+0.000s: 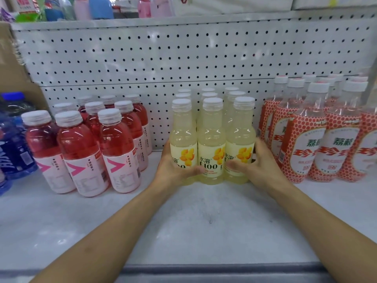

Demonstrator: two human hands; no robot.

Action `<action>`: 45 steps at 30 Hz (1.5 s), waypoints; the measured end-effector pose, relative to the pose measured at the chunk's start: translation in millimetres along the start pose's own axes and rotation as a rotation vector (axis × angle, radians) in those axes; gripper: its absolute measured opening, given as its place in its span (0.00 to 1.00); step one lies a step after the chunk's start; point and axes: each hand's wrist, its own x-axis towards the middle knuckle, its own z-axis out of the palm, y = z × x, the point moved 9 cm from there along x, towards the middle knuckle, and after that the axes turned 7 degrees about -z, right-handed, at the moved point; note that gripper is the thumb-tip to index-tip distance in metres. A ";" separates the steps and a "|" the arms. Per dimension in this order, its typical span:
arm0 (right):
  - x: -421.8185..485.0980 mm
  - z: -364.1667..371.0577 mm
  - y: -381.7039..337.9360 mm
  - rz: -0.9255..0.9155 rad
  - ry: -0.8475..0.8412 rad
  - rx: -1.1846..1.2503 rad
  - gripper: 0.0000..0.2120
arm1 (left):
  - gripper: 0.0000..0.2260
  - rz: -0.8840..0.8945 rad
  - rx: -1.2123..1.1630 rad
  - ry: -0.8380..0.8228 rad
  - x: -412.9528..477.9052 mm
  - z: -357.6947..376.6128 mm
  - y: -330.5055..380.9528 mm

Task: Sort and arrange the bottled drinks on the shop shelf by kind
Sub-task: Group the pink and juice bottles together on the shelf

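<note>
Head view showed the shelf [204,221] nearly sorted: blue bottles [12,144] at the far left, red bottles [81,144] beside them, yellow bottles [212,144] in the middle and dotted-label bottles [318,139] on the right, each kind in its own block. What seemed left was squaring the yellow block. The left hand [173,170] curled round the front row's left end, thumb across the label; the right hand [257,166] clasped the right end likewise. The front three stood upright, pressed together between both palms, the others just behind.
</note>
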 end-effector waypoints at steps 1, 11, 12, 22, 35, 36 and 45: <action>0.1 -0.3 -1.1 -0.006 0.001 -0.015 0.25 | 0.49 0.003 -0.007 -0.003 -0.6 0.7 0.6; -3.0 -19.5 -13.2 0.038 0.091 -0.154 0.50 | 0.45 0.019 -0.023 0.027 -11.5 2.9 8.7; -1.1 -29.9 -29.4 -0.019 0.184 -0.195 0.52 | 0.45 0.017 -0.024 0.030 -12.2 3.0 8.9; 73.5 25.5 -167.8 -0.383 -0.193 -1.247 0.29 | 0.46 0.035 -0.027 0.023 -10.5 1.7 5.2; 22.2 -29.6 -98.7 -0.205 0.225 -0.253 0.53 | 0.47 0.035 0.006 0.027 -7.8 0.5 3.7; 10.7 -24.3 -68.6 -0.080 0.220 -0.121 0.56 | 0.47 0.032 0.002 0.027 -7.6 0.7 3.4; 2.1 13.2 2.7 0.011 0.059 0.063 0.43 | 0.41 -0.003 0.002 0.013 -13.3 3.4 6.2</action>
